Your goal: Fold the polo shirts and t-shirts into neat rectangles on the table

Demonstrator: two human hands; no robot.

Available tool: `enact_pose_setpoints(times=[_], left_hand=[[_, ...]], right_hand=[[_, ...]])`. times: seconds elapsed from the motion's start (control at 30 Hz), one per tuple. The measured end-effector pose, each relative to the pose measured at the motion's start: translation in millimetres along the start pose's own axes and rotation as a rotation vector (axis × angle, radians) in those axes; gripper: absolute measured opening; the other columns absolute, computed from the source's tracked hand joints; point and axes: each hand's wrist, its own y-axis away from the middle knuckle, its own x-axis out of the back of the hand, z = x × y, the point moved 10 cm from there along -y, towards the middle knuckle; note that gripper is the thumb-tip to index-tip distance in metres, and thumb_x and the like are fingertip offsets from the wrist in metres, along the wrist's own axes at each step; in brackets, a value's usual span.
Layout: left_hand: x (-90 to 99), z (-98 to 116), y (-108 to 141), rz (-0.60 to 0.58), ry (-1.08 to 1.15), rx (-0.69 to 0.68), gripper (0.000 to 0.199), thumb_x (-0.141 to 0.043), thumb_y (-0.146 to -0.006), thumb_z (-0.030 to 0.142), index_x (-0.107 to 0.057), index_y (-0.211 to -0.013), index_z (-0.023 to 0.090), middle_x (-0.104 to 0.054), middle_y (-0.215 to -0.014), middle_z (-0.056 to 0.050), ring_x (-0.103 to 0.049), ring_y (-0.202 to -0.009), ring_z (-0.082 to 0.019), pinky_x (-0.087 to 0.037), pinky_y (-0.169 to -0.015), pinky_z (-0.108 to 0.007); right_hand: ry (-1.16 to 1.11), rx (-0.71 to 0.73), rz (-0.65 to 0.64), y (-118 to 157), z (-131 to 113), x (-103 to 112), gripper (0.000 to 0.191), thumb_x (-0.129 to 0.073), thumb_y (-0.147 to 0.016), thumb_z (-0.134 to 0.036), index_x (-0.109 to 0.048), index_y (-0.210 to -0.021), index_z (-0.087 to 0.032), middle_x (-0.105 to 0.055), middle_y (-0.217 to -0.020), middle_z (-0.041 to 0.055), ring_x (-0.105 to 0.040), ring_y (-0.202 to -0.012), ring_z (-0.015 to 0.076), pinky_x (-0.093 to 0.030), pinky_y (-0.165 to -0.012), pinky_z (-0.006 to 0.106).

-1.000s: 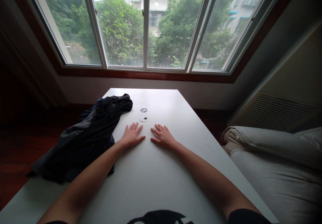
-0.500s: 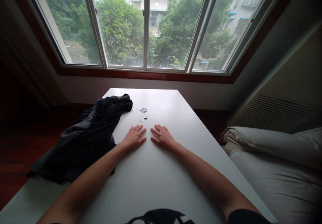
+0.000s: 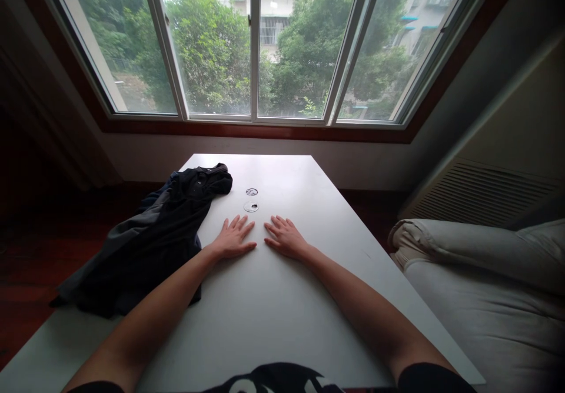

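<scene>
We rest both hands on the white surface (image 3: 265, 316), palms down, released, with fingers spread; our left hand (image 3: 232, 237) and right hand (image 3: 285, 237) lie near each other without touching. The dark clothes (image 3: 163, 234) lie rumpled along the left side, near our left hand. Farther off sit a near disc (image 3: 249, 207) and a far disc (image 3: 251, 192).

Against half a second ago, the left hand (image 3: 232, 239) fans its fingers wider, their tips swung toward 11 o'clock, away from the thumb pointing to 3 o'clock. At 6 o'clock, slightly more dark shirt (image 3: 282, 376) shows.
</scene>
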Motion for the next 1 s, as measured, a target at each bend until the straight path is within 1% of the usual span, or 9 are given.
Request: enact_pose_setpoints(times=[0.1, 0.47, 0.67, 0.8, 0.9, 1.0], left_hand=[[1.4, -2.3, 0.6, 0.013, 0.0, 0.001, 0.085, -0.033, -0.094, 0.08, -0.025, -0.165, 0.033, -0.01, -0.173, -0.007, -0.003, -0.159, -0.038, -0.002, -0.123, -0.063], [3.2, -0.2, 2.2, 0.021, -0.001, -0.009, 0.085, -0.028, -0.094, 0.081, -0.027, -0.165, 0.033, -0.011, -0.173, -0.006, -0.004, -0.159, -0.038, -0.002, -0.124, -0.061], [3.2, 0.1, 1.2, 0.046, -0.005, 0.022, 0.087, -0.033, -0.092, 0.082, -0.027, -0.165, 0.033, -0.013, -0.173, -0.006, -0.005, -0.159, -0.038, -0.002, -0.124, -0.061], [2.6, 0.8, 0.3, 0.046, -0.004, 0.025, 0.089, -0.032, -0.092, 0.082, -0.027, -0.165, 0.032, -0.012, -0.173, -0.008, -0.005, -0.158, -0.039, -0.002, -0.123, -0.063], [3.4, 1.2, 0.7, 0.041, -0.003, 0.018, 0.087, -0.033, -0.093, 0.081, -0.027, -0.165, 0.032, -0.013, -0.173, -0.007, -0.004, -0.158, -0.039, -0.002, -0.123, -0.062], [4.0, 1.3, 1.6, 0.034, -0.003, 0.016, 0.087, -0.035, -0.093, 0.081, -0.027, -0.165, 0.032, -0.013, -0.173, -0.007, -0.004, -0.158, -0.039, -0.002, -0.123, -0.062]], right_hand=[[-0.004, 0.007, 0.008, -0.1, -0.4, 0.5, 0.068, -0.038, -0.102, -0.066, -0.043, -0.158, -0.027, -0.028, -0.168, 0.0127, -0.024, -0.155, 0.0329, -0.017, -0.124, 0.052], [-0.012, -0.013, -0.01, -1.5, 2.7, -2.4, 0.068, -0.04, -0.101, -0.066, -0.042, -0.158, -0.029, -0.027, -0.169, 0.0108, -0.023, -0.155, 0.033, -0.016, -0.124, 0.052], [-0.012, -0.008, -0.008, -2.7, 2.7, -3.0, 0.068, -0.04, -0.101, -0.066, -0.043, -0.158, -0.028, -0.027, -0.169, 0.0109, -0.023, -0.155, 0.0328, -0.016, -0.124, 0.052], [-0.02, -0.009, -0.009, -3.0, 2.7, -4.4, 0.067, -0.041, -0.101, -0.065, -0.043, -0.157, -0.028, -0.027, -0.169, 0.011, -0.022, -0.155, 0.0323, -0.015, -0.125, 0.051], [-0.018, -0.019, -0.015, -3.4, 3.2, -5.0, 0.068, -0.041, -0.101, -0.066, -0.042, -0.158, -0.029, -0.024, -0.17, 0.0095, -0.014, -0.158, 0.032, -0.01, -0.126, 0.052], [-0.01, -0.021, -0.028, -4.0, 3.2, -5.2, 0.075, -0.041, -0.098, -0.071, -0.039, -0.16, -0.029, -0.018, -0.172, 0.0089, -0.004, -0.159, 0.0335, -0.004, -0.126, 0.056]])
